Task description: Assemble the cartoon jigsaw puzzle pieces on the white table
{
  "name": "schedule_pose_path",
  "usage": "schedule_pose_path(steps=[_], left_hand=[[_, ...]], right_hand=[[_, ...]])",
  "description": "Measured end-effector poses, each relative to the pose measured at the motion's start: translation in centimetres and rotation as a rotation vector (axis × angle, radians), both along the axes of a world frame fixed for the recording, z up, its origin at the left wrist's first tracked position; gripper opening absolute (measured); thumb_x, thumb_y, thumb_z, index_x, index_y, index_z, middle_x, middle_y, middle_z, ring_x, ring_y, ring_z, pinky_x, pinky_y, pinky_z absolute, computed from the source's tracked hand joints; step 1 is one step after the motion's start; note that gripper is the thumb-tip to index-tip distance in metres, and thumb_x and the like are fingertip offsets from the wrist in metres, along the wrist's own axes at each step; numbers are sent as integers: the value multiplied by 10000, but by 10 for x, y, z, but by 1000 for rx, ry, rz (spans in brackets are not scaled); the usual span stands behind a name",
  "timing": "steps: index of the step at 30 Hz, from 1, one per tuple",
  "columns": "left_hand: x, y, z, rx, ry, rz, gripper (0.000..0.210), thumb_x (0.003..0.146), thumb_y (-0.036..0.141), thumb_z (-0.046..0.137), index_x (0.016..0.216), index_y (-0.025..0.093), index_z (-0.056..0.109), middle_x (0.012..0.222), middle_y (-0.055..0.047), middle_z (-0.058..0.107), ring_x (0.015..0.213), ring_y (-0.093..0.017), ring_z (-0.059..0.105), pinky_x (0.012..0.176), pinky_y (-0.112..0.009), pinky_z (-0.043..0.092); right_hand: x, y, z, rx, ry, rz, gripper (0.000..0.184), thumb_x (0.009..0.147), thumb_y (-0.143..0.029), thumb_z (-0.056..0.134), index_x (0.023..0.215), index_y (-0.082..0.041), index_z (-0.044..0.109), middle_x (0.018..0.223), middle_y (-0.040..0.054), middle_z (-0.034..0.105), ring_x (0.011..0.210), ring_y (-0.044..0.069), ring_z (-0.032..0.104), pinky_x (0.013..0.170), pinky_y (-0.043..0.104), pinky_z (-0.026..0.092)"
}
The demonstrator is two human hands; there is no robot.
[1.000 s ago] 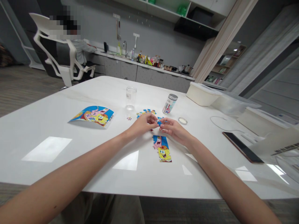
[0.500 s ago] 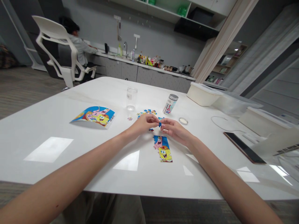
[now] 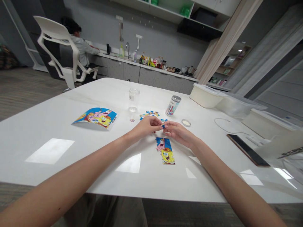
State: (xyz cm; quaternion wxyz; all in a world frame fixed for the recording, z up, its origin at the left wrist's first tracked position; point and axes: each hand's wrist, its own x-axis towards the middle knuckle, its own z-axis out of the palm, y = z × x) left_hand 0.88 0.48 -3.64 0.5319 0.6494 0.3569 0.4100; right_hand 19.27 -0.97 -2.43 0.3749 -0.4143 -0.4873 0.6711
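Note:
Between the fingertips of both hands is a small blue puzzle piece point(image 3: 163, 126), partly covered by the fingers. My left hand point(image 3: 150, 125) pinches it from the left, and my right hand point(image 3: 177, 130) grips it from the right. Just below them on the table lies a joined section of jigsaw puzzle point(image 3: 165, 151), showing a pink and a yellow cartoon figure on blue. Loose puzzle pieces point(image 3: 151, 113) are heaped behind the hands, some hidden by them. One stray piece point(image 3: 132, 120) rests left of the heap.
A curled picture sheet point(image 3: 97, 118) lies on the white table point(image 3: 94, 173) at left. Behind the pieces stand a clear jar point(image 3: 133, 101) and a printed canister point(image 3: 173, 105), with a round lid point(image 3: 186, 122) nearby. Bins point(image 3: 205, 96) and a phone point(image 3: 247, 149) are at right. A person point(image 3: 82, 50) sits far left.
The puzzle piece has turned between the fingers, now showing a pale edge above the blue. Both hands have stayed almost in place.

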Motion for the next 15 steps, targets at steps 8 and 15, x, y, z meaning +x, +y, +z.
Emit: schedule_pose_path(steps=[8, 15], left_hand=[[-1, 0, 0, -23, -69, 10, 96, 753, 145, 679, 780, 152, 588, 708, 4, 642, 673, -102, 601, 612, -235, 464], [-2, 0, 2, -49, -78, 28, 108, 749, 136, 692, 784, 145, 589, 734, -10, 657, 696, -111, 615, 614, -243, 464]], right_hand=[[2, -1, 1, -33, -8, 47, 235, 673, -190, 789, 847, -188, 630, 781, -17, 621, 693, 102, 579, 716, 284, 480], [2, -2, 0, -16, -16, 50, 286, 649, -178, 803, 871, -192, 622, 810, -5, 653, 721, 111, 605, 765, 304, 503]])
